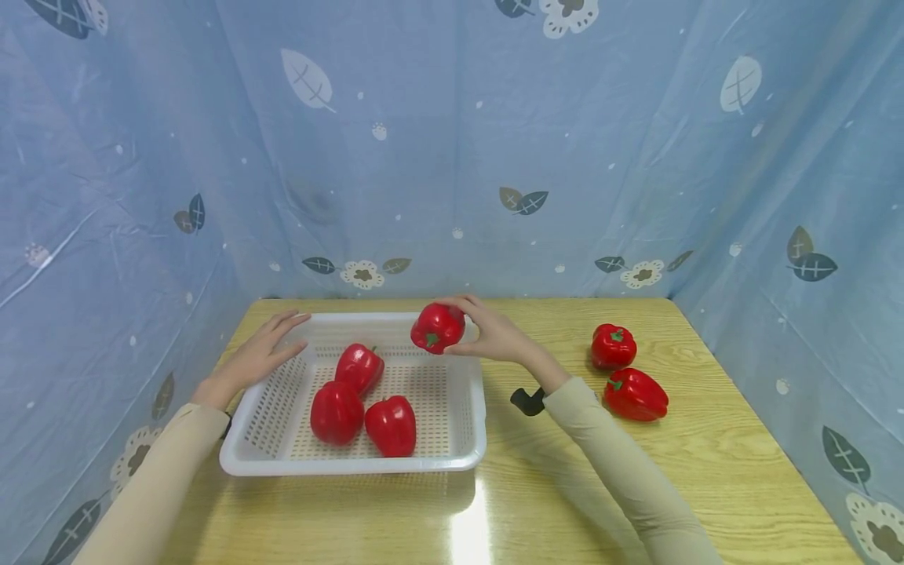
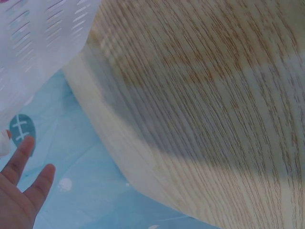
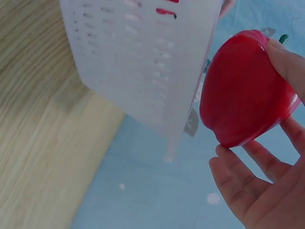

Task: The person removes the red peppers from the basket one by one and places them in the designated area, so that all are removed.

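My right hand [image 1: 494, 333] grips a red bell pepper [image 1: 438, 328] between thumb and fingers, above the back right corner of a white perforated basket [image 1: 353, 468]. In the right wrist view, the thumb lies near the green stem of this pepper [image 3: 248, 90], with fingertips against its other side. Inside the basket, towards its left and middle, lie three more red bell peppers: one at the back [image 1: 360, 369], one at the left [image 1: 337, 413] and one at the front [image 1: 391, 426]. My left hand [image 1: 257, 357] is at the basket's left rim, fingers extended; whether it touches the rim I cannot tell.
Two red bell peppers, one behind [image 1: 613, 346] and one in front [image 1: 637, 395], lie on the wooden table [image 1: 565, 502] to the right of my right forearm. A blue patterned curtain [image 1: 452, 157] encloses the table at the back and sides.
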Tool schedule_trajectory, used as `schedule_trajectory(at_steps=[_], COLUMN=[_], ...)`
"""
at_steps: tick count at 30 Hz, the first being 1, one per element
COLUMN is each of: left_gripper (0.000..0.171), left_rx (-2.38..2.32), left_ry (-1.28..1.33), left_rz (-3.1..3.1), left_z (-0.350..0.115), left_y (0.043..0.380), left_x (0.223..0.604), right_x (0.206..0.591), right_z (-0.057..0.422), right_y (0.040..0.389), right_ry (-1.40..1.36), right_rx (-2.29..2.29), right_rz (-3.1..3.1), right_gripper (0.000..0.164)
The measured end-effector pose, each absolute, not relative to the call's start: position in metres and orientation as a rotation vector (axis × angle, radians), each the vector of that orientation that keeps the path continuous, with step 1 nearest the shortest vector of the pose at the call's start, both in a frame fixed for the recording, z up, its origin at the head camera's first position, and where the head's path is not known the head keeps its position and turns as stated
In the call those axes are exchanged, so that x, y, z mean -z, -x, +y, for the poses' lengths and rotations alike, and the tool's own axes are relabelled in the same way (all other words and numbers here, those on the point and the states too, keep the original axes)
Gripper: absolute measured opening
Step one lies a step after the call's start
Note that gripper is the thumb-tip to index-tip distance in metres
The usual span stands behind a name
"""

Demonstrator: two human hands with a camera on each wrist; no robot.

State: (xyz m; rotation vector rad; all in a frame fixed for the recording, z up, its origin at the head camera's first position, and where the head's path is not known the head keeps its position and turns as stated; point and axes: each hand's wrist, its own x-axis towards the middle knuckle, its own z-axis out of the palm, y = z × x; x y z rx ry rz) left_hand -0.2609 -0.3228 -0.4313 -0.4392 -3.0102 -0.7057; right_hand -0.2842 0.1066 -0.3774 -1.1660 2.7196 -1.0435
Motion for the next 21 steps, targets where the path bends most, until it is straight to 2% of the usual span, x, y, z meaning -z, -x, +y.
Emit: schedule_trajectory(at_steps=[21], left_gripper=[0.062], left_rx=[0.726], left_ry=[0.454], left_rz=[-2.998], left_z=[-0.323], left_y=[0.261], left_x=[0.431], right_x=[0.389], right_z=[0.163], right_y=[0.283], right_ry=[1.014], right_rx=[1.138], right_rz=[2.819], right_gripper=[0.078])
